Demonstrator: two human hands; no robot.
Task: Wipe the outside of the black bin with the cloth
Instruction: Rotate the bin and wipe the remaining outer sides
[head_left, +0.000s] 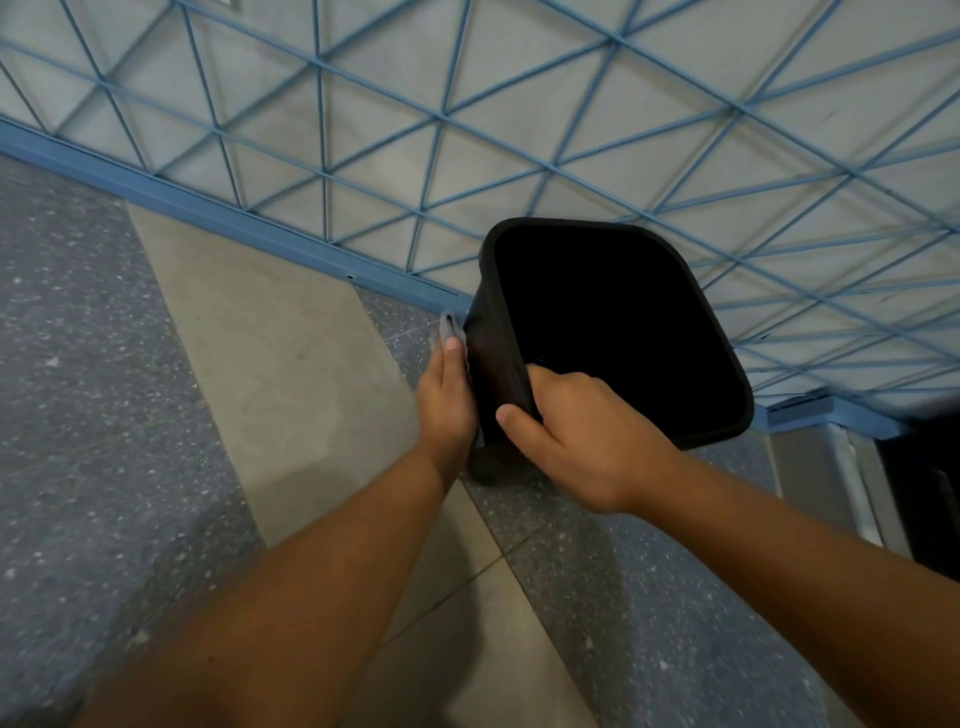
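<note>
The black bin (613, 332) stands on the floor against the wall, its open mouth facing up toward me. My right hand (576, 436) grips the near left rim, thumb outside and fingers over the edge. My left hand (447, 400) presses a grey cloth (448, 328) flat against the bin's left outer side. Only a small fold of the cloth shows past my fingertips; the rest is hidden under the palm.
A grey wall with a blue wire grid (467, 135) and a blue baseboard (218, 208) runs behind the bin. The floor has speckled grey tiles (93, 364) and plain beige tiles (280, 353). A metal frame and a dark opening (904, 488) lie at the right.
</note>
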